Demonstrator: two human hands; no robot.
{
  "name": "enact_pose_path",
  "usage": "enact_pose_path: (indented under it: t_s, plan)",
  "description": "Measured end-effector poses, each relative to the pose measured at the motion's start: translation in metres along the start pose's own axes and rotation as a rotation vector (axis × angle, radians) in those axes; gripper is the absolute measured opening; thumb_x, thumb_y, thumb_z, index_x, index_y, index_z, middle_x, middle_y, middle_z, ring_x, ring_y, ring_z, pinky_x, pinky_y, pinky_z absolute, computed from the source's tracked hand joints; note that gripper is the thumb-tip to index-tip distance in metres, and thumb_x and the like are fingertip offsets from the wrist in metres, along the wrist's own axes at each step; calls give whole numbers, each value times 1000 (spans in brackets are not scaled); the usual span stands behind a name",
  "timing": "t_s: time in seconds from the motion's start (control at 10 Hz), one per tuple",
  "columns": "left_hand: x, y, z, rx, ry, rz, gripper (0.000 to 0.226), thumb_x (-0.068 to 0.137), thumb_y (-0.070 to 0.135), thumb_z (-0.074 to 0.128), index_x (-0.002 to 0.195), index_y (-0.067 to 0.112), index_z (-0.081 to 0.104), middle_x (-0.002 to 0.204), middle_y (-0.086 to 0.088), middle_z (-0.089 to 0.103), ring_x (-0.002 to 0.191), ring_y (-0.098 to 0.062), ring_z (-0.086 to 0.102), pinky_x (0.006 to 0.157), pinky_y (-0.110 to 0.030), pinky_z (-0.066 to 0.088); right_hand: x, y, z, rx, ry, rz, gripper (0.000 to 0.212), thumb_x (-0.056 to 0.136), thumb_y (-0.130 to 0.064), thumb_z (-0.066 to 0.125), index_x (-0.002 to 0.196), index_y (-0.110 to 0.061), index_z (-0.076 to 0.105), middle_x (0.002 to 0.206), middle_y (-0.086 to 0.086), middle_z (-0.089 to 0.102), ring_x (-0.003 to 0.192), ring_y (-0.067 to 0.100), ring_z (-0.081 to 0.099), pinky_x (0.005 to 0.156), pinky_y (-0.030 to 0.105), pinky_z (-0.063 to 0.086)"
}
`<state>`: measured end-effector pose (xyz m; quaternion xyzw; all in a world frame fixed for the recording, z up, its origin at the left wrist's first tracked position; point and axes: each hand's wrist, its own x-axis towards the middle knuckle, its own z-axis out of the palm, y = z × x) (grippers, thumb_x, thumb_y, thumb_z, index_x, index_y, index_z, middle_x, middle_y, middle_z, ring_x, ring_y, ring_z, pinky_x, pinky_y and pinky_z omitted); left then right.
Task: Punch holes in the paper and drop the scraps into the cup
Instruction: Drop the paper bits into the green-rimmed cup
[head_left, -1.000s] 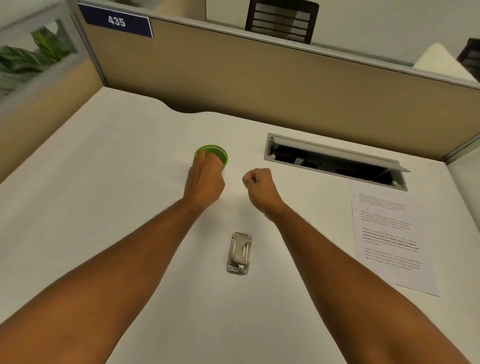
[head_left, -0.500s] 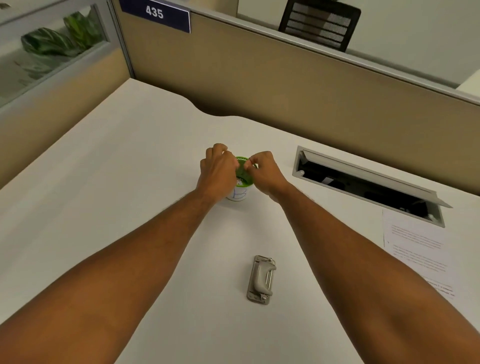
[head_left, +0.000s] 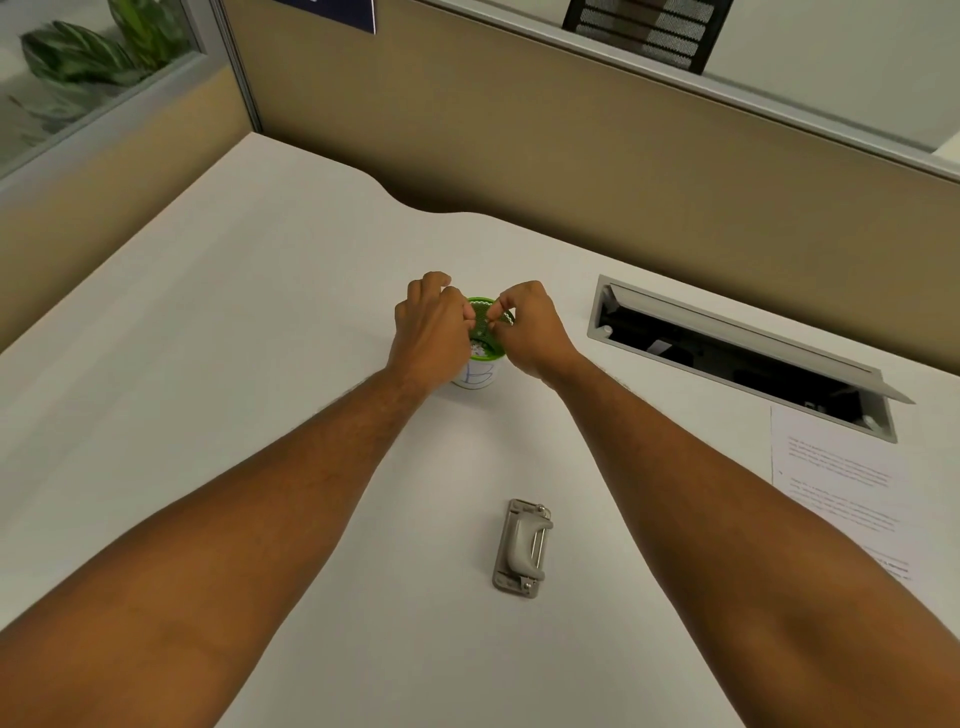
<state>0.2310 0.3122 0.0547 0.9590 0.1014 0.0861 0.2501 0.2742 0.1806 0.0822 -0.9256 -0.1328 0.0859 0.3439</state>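
Both hands have closed in over the cup: my right fingers (head_left: 501, 310) pinch together above the green-rimmed cup (head_left: 485, 358), presumably releasing scraps, while my left hand (head_left: 434, 327) steadies it. Hole punch (head_left: 521, 546) waits on the counter (head_left: 234, 338); paper (head_left: 841, 478) lies right.

Both hands crowd the cup (head_left: 480, 358) mouth, blocking entry from above. Desk (head_left: 260, 364) left of cup: bare. Nearer than cup: punch (head_left: 521, 552). Right of cup: open cable hatch (head_left: 737, 353), paper (head_left: 841, 483) beyond.
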Motion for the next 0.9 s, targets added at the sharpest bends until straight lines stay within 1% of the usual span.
enact_pose_path:
  t_s: [0.1,0.2,0.3,0.4,0.5,0.6,0.7,0.8,0.9]
  plan:
    - [-2,-1,0,-1,2,8,33,77,10,76,81,29,50,139,-13,50,126,-31,45,96,-45,44,0,0,2,-52,9,-13,5,92,-6,64,94,-7,68,123,14,55,103,21,54,90,35,55]
    - [-3,-3,1,8,0,8,22,77,11,76,85,23,59,140,-13,49,127,-31,44,97,-44,43,-2,-1,3,-81,19,-30,5,90,-8,67,86,-12,65,119,13,57,104,25,57,91,42,55]
    - [-3,-1,1,10,-1,13,18,78,13,76,91,18,64,141,-14,48,129,-30,43,99,-44,42,-4,-2,3,-101,34,-33,8,89,-12,69,83,-14,65,116,11,58,103,24,56,89,43,53]
    - [-3,0,2,19,9,28,19,81,14,74,96,16,64,143,-13,47,130,-30,42,101,-44,41,-3,1,4,-140,39,-44,7,91,-15,67,97,-12,70,120,10,58,109,25,54,91,42,50]
    - [-2,1,3,24,20,41,23,85,16,72,107,14,64,144,-14,46,131,-30,41,102,-44,41,-3,4,4,-156,51,-65,15,94,-15,64,106,-11,71,122,10,59,113,26,53,93,42,48]
    - [-1,2,6,33,26,33,28,86,20,72,111,13,62,142,-14,47,129,-29,43,102,-43,42,-3,6,3,-148,77,-66,10,89,-13,68,99,-13,70,121,9,59,112,26,54,92,42,49]
    - [-1,6,6,40,38,16,31,85,24,72,112,12,61,135,-13,52,122,-28,48,96,-40,46,-5,4,3,-143,103,-66,10,87,-19,71,96,-14,71,119,9,61,111,25,55,92,43,49]
    - [-1,5,6,53,42,35,28,90,24,68,114,12,61,140,-13,50,126,-28,47,99,-41,44,-6,6,1,-111,102,-92,16,92,-25,69,103,-15,76,120,7,64,112,25,55,94,45,49]
    - [-2,8,3,16,66,45,29,93,24,64,119,13,60,140,-13,50,128,-29,45,101,-43,43,-11,5,-3,-104,85,-139,22,96,-22,62,113,-18,75,126,7,63,119,26,53,99,48,46]
